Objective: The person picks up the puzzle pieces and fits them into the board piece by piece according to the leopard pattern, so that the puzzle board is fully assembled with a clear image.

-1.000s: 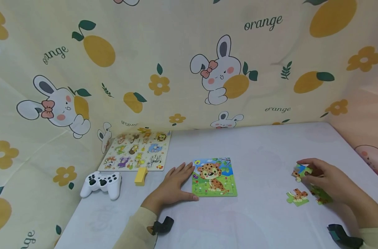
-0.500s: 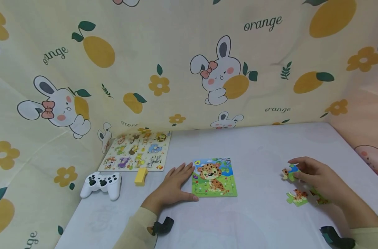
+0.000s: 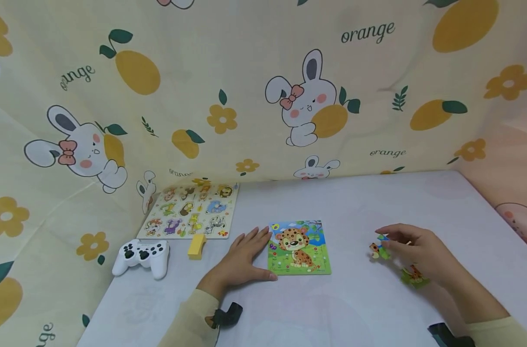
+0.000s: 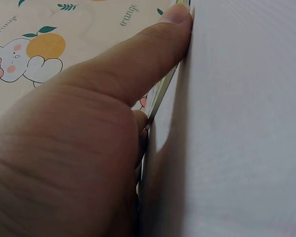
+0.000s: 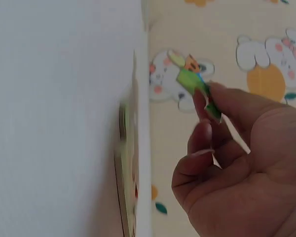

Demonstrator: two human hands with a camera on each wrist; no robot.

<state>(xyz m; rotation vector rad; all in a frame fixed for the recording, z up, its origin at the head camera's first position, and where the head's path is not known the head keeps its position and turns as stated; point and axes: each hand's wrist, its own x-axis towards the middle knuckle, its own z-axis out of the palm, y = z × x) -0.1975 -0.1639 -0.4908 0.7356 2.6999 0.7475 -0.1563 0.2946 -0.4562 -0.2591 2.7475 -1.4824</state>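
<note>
Between thumb and fingertips my right hand (image 3: 426,255) pinches a small jigsaw piece (image 3: 379,249), green, blue and spotted orange, raised above the table. In the right wrist view the same puzzle piece (image 5: 190,79) sticks out past the fingertips. Loose on the table below that hand lies another jigsaw piece (image 3: 414,277), partly hidden by it. My left hand (image 3: 242,260) lies flat with fingers spread, touching the left edge of a square leopard picture board (image 3: 322,262). From the left wrist view, its thumb (image 4: 143,59) runs along the board's side.
Left of the left hand are a white game controller (image 3: 142,255) and a yellow block (image 3: 196,246). Behind them lies an animal puzzle board (image 3: 222,230). A printed cloth (image 3: 246,106) closes off the back of the white table (image 3: 354,313).
The right hand has travelled left toward the leopard board, carrying its jigsaw piece away from the loose pieces. My left hand and the board have stayed put.
</note>
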